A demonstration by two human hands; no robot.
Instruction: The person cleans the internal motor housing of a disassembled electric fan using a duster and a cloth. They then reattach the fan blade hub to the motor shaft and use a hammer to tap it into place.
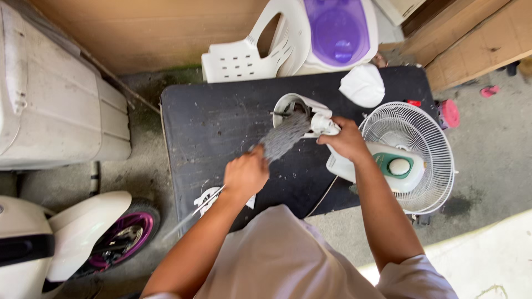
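My left hand (246, 173) grips a brush with a blurred grey bristle head (284, 136) that reaches toward a white fan motor housing (293, 108) on the black table (210, 127). My right hand (347, 139) holds the white neck of the fan (323, 124), just beside the housing. The fan's base (388, 166), white with a green panel and a round white knob, lies under my right forearm. A white wire fan guard (413, 158) rests flat at the table's right edge beneath the base.
A white rounded cover (363, 84) lies at the table's far right. A white plastic chair (249, 52) and a purple-topped white tub (338, 27) stand behind. A white scooter with a purple wheel (119, 238) is at the left. A small white part (206, 199) lies near the front edge.
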